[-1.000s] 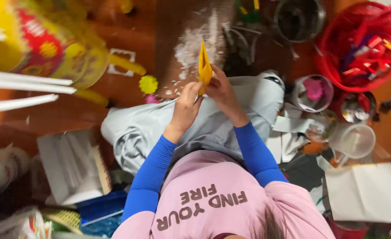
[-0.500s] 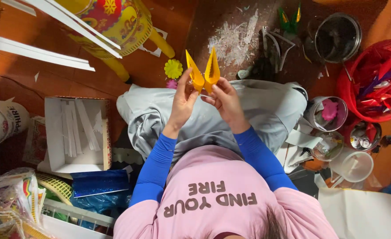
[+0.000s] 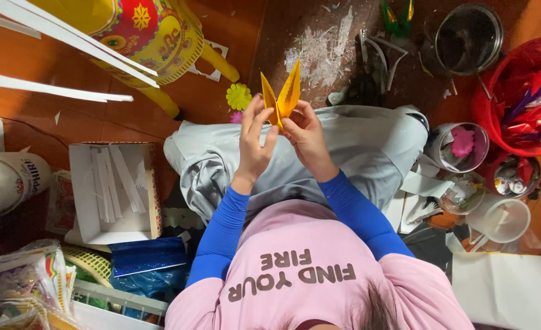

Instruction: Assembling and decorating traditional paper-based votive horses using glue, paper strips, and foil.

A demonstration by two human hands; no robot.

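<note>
A folded yellow paper shape (image 3: 281,95) with two pointed tips stands up between my hands, above my lap in grey trousers (image 3: 350,146). My left hand (image 3: 255,143) pinches its lower left side with fingers stretched upward. Gripping the lower right side is my right hand (image 3: 305,135). Both blue sleeves reach forward from my pink shirt. A small yellow paper flower (image 3: 238,96) lies on the floor just left of the paper shape.
An open white box of paper strips (image 3: 114,189) sits at my left. A red basket of coloured scraps (image 3: 521,98), a dark metal pot (image 3: 468,38) and small cups (image 3: 463,145) stand at right. A yellow patterned stool (image 3: 154,36) is ahead left; white scraps litter the floor (image 3: 319,55).
The paper shape went from one closed point to two spread tips. The view has shifted, so my hands and lap now sit nearer the centre.
</note>
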